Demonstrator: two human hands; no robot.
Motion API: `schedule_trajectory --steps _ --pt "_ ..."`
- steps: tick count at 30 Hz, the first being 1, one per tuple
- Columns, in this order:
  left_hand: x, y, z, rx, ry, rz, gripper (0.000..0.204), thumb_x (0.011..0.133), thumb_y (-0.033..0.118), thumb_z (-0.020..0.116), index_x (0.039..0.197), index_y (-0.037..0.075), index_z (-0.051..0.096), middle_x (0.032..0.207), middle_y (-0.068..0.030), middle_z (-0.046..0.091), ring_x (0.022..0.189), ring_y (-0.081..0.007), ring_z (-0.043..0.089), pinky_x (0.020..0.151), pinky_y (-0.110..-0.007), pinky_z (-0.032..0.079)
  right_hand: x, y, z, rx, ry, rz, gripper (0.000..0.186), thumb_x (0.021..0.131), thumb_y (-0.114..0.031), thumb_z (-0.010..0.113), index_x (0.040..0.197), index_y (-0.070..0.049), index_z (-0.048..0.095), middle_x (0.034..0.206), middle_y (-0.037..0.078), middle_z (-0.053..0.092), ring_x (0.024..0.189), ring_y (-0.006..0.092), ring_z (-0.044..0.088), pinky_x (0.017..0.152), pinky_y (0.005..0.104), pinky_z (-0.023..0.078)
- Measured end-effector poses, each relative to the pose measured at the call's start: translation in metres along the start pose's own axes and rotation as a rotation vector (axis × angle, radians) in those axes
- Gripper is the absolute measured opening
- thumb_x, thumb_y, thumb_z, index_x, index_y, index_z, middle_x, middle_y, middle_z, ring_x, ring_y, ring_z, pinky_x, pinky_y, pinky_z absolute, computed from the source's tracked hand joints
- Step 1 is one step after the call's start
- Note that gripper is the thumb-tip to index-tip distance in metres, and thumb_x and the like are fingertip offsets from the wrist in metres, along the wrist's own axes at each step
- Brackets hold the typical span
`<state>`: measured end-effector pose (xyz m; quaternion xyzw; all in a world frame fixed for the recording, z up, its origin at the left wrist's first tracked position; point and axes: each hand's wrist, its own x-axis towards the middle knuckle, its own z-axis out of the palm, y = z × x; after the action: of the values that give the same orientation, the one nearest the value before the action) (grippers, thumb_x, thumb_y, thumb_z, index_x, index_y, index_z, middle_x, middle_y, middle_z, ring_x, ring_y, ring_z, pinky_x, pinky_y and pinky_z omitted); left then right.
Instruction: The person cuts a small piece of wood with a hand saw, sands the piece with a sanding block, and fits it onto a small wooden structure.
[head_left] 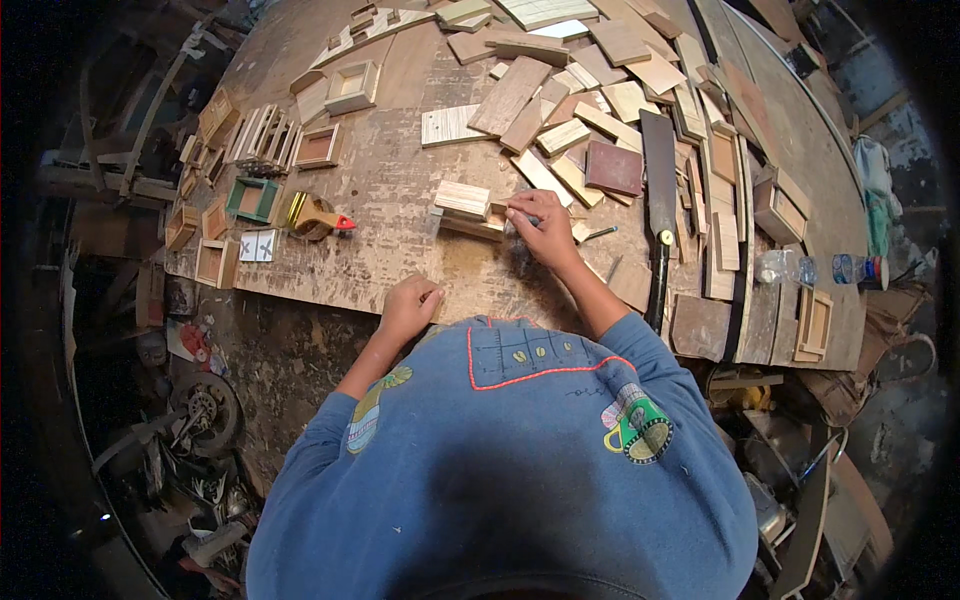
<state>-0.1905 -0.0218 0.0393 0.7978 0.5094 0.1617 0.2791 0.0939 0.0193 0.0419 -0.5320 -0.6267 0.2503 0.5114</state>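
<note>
A small wooden box (470, 228) with a pale block (463, 198) on top stands on the worn workbench (390, 255) in front of me. My right hand (541, 230) is at the box's right end, thumb and forefinger pinched together against it. Something dark shows in its palm, too small to name. My left hand (409, 306) lies at the bench's near edge with its fingers curled; whatever they hold, if anything, is hidden. A dark pen-like stick (601, 233) lies just right of my right hand.
Loose wooden boards (515, 95) are heaped at the back and right. A handsaw (659, 180) lies beside a reddish-brown block (613, 168). Leftward are small open boxes (320, 147), a green box (253, 199) and a tape roll (316, 216). Plastic bottles (785, 267) lie at the right.
</note>
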Motion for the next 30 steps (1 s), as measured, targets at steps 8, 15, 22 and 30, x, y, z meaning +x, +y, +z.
schedule_trajectory --steps 8,15,22,30 --pt "0.0015 -0.0006 -0.0013 -0.024 -0.003 0.015 0.014 0.081 0.018 0.066 0.082 0.005 0.07 0.074 -0.0125 0.061 0.068 -0.03 0.062 0.062 -0.039 0.048 -0.004 -0.001 -0.0009 0.008 -0.043 0.046 0.02 0.081 -0.014 0.069 0.099 -0.005 0.072 0.102 0.01 0.067 0.101 0.0259 0.057 0.092 0.0371 0.042" --pt "0.002 0.0021 -0.0063 -0.018 -0.015 0.01 0.014 0.081 0.018 0.067 0.082 0.004 0.071 0.075 -0.0133 0.061 0.069 -0.0308 0.062 0.062 -0.039 0.048 -0.0054 0.0033 -0.0004 0.0 -0.069 0.01 0.027 0.079 -0.015 0.069 0.104 -0.004 0.069 0.109 0.011 0.066 0.107 0.0279 0.056 0.095 0.0386 0.041" --pt "0.0012 -0.003 -0.006 -0.009 -0.03 -0.001 0.017 0.082 0.02 0.066 0.081 0.004 0.07 0.076 -0.0137 0.061 0.07 -0.0316 0.061 0.063 -0.04 0.048 -0.0083 0.0052 0.0039 -0.023 -0.028 0.018 0.031 0.077 -0.015 0.071 0.106 -0.004 0.069 0.112 0.014 0.064 0.108 0.0298 0.056 0.096 0.039 0.042" --pt "0.0022 -0.0045 -0.0058 -0.012 -0.012 0.027 0.017 0.082 0.02 0.066 0.081 0.003 0.07 0.075 -0.0139 0.06 0.07 -0.032 0.061 0.063 -0.04 0.048 -0.0059 0.0024 0.0062 -0.052 0.038 0.006 0.021 0.078 -0.016 0.071 0.097 -0.005 0.072 0.1 0.011 0.067 0.099 0.03 0.057 0.088 0.0391 0.045"
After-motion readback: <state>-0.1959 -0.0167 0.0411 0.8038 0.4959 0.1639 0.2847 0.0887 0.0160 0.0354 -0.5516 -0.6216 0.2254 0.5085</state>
